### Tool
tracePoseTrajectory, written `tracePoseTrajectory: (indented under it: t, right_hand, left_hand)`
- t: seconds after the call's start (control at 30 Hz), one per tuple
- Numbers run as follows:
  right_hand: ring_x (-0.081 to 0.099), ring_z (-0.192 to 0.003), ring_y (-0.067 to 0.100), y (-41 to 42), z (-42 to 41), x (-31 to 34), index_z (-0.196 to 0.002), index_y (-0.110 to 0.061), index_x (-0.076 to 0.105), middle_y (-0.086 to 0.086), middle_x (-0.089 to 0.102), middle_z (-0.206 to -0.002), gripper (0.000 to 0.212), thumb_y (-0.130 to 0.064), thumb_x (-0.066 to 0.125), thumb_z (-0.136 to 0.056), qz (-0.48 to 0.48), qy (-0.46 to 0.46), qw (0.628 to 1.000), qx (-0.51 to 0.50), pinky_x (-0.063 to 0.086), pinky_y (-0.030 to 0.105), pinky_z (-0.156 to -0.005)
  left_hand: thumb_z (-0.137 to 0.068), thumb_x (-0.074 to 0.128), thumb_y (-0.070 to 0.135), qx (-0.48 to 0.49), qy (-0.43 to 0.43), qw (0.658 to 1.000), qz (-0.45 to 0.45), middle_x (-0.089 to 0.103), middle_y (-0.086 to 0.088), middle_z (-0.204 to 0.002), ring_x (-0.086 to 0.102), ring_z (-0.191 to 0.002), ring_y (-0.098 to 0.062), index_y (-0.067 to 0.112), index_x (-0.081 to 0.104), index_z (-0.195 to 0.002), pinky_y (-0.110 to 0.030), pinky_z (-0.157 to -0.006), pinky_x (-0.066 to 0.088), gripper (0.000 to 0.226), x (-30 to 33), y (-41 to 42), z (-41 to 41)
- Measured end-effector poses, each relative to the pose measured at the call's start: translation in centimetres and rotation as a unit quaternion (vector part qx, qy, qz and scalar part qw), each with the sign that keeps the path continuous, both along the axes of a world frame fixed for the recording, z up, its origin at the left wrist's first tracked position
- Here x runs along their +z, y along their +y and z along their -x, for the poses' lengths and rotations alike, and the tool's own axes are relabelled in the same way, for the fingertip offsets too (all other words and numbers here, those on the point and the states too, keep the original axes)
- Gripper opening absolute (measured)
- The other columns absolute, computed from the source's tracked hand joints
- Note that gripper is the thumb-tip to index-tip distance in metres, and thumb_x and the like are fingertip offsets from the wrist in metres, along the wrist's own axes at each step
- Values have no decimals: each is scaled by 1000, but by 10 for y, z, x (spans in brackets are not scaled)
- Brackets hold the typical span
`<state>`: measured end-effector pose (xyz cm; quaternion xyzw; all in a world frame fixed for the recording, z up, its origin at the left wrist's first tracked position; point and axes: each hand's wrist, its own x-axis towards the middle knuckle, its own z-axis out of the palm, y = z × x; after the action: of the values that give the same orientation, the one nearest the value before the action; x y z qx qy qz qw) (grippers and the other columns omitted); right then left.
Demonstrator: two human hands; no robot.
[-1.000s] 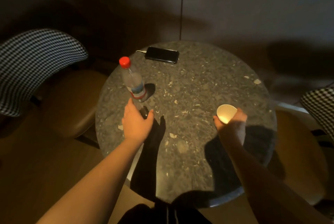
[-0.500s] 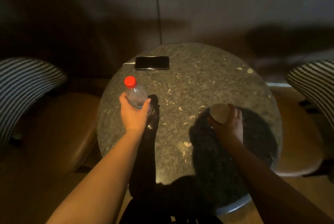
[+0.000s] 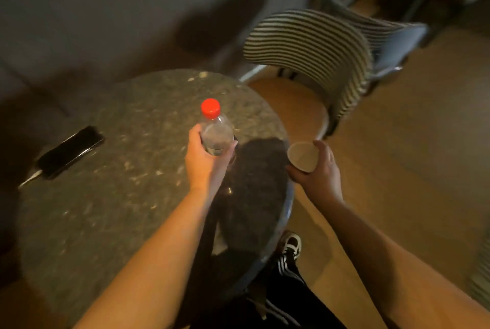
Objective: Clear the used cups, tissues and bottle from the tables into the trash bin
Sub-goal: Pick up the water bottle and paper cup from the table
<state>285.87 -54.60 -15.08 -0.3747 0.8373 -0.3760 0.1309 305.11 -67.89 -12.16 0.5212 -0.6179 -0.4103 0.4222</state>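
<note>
1. A dark phone (image 3: pixel 71 151) lies flat at the far left of the round speckled tabletop (image 3: pixel 111 217), with a cable running from its near end toward the tabletop's left edge.
2. Right of the phone, the left hand (image 3: pixel 204 161) holds a clear plastic bottle (image 3: pixel 216 132) with a red cap (image 3: pixel 210 108); thumb and fingers (image 3: pixel 195 135) wrap round its lower body. The bottle stands upright over the right part of the tabletop; whether its base touches the stone is hidden by the hand.
3. Just right of the bottle, a dark shadow covers the tabletop's right side.
4. Beyond the tabletop's right edge, over the wooden floor (image 3: pixel 413 169), the right hand (image 3: pixel 318 172) grips a paper cup (image 3: pixel 303 156), fingers curled round its side, its open mouth tilted toward the camera.
5. Behind the cup, a chair (image 3: pixel 313 50) with a striped back stands beside the tabletop.
6. Below the cup, a dark shoe (image 3: pixel 291 245) with white stripes rests on the floor.
</note>
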Motion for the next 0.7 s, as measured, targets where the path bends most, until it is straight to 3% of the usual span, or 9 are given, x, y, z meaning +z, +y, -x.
tracePoseTrajectory:
  t: [0.13, 0.23, 0.3, 0.4, 0.57, 0.7]
  right_hand:
    - [52, -113, 24, 75, 57, 1, -130, -15, 42, 6, 53, -125, 81, -40, 83, -64, -5, 15, 993, -121, 37, 26, -88]
    - [52, -109, 21, 131, 99, 2, -128, -18, 40, 4, 52, -122, 80, -41, 82, -65, -11, 11, 979, -204, 38, 27, -83]
    - [50, -109, 19, 168, 130, -1, -129, -21, 38, 1, 50, -123, 79, -42, 80, -66, -9, -6, 968, -251, 38, 27, -82]
    - [49, -113, 20, 220, 183, -10, -133, -20, 36, 2, 48, -127, 83, -43, 80, -67, -16, -15, 948, -319, 40, 28, -85]
    - [49, -115, 20, 307, 289, -15, -135, -20, 35, 2, 47, -130, 86, -44, 80, -66, -25, -4, 910, -414, 37, 26, -85]
    - [51, -114, 22, 370, 374, -4, -135, -21, 35, 3, 48, -130, 84, -41, 80, -67, -44, 12, 877, -478, 40, 29, -85]
  left_hand:
    - [-67, 83, 27, -127, -36, 990, 40, 63, 2, -97, 56, -82, 0, 13, 53, -116, -7, -68, 40, 59, 7, 36, 93]
    - [-68, 82, 37, -230, -73, 969, 55, 63, -3, -106, 59, -92, -16, 13, 51, -120, -29, -77, 50, 66, 4, 72, 163]
    - [-68, 80, 44, -288, -81, 952, 61, 61, 1, -108, 59, -94, -17, 20, 49, -120, -35, -76, 52, 66, -1, 100, 212]
    - [-68, 77, 50, -376, -75, 922, 46, 58, 10, -111, 58, -98, -9, 33, 44, -121, -27, -75, 54, 64, -9, 145, 291]
    - [-67, 76, 52, -474, -67, 878, 13, 55, 18, -110, 54, -97, -1, 36, 42, -124, -9, -70, 41, 68, -16, 225, 436]
    - [-68, 78, 49, -519, -60, 853, 11, 54, 19, -108, 54, -98, -4, 36, 42, -122, -19, -77, 48, 66, -10, 285, 541]
